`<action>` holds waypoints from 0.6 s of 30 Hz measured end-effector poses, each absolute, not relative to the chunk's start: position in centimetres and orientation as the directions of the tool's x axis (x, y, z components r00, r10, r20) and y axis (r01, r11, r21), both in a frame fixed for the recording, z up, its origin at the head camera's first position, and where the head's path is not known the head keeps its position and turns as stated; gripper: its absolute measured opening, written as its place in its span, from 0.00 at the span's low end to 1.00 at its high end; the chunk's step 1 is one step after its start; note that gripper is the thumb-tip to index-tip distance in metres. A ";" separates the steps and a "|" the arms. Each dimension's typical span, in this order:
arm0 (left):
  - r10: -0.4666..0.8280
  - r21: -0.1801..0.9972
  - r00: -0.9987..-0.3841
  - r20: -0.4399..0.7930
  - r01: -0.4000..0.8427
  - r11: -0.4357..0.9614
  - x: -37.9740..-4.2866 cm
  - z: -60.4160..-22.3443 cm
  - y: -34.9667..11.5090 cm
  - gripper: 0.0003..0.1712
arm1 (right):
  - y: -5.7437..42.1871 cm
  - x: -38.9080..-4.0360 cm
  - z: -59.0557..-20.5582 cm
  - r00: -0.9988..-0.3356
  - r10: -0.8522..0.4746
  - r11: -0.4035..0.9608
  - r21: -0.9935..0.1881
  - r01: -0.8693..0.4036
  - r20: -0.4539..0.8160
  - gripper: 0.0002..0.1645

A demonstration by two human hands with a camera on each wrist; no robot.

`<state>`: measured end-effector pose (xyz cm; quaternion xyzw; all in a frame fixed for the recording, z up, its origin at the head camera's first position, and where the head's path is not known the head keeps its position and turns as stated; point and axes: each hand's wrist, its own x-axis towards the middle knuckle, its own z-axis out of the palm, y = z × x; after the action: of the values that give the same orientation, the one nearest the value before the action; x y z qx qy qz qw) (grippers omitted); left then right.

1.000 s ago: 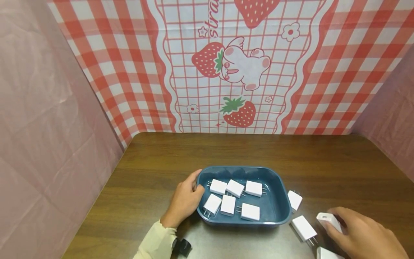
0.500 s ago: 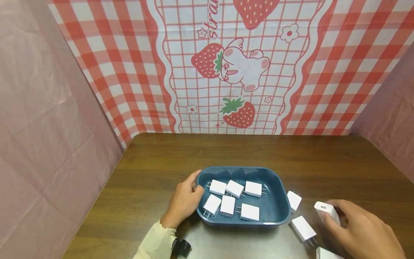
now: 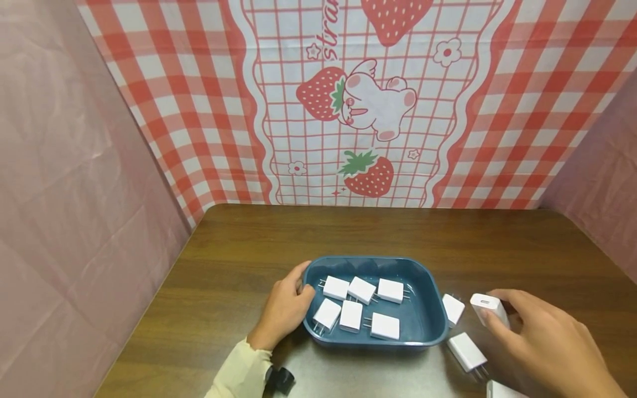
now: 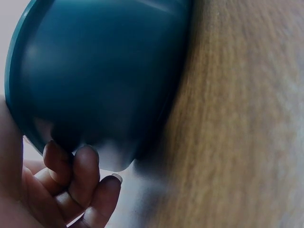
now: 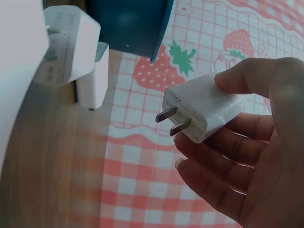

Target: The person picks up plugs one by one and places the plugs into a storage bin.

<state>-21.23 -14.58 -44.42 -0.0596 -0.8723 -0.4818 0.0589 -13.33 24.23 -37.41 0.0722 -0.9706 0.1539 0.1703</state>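
Observation:
My left hand (image 3: 282, 309) grips the left end of a dark blue tub (image 3: 433, 309), fingers curled at its rim; the left wrist view shows them against the outer wall (image 4: 104, 71). Several white plug chargers lie inside, one of them (image 3: 385, 326) at the front. To the right of the tub, my right hand (image 3: 552, 337) pinches another charger (image 3: 490, 309) above the table, its port end facing up. In the right wrist view two metal prongs stick out of this charger (image 5: 204, 104), held between thumb and fingers.
Beside the tub's right end lie loose chargers on the wooden table (image 3: 249, 237): one (image 3: 453, 309) close to the wall, another (image 3: 466, 352) nearer, and a third (image 3: 502, 389) cut off by the bottom edge. A checked strawberry cloth (image 3: 219, 110) hangs behind.
My right hand has lifted the charger and moved it leftward and away from me, closer to the tub. The left hand and the tub stay where they were.

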 end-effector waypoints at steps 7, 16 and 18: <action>0.045 0.832 -0.986 0.163 0.162 0.531 -21.3 -44.5 -14.6 0.31 | 23.5 -13.9 -37.0 -0.916 -0.079 0.934 -0.291 -0.205 0.394 0.17; 0.047 0.835 -0.988 0.150 0.151 0.528 -21.3 -44.5 -14.6 0.31 | 22.2 -14.9 -36.0 -0.882 -0.106 0.917 -0.298 -0.266 0.460 0.20; 0.046 0.836 -0.988 0.148 0.150 0.528 -21.3 -44.5 -14.5 0.30 | 21.7 -15.1 -35.5 -0.880 -0.119 0.916 -0.291 -0.276 0.460 0.19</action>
<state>-21.28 -14.51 -44.46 -0.0564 -0.8724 -0.4825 0.0539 -15.11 21.69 -35.53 0.1037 -0.9532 0.1767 0.2223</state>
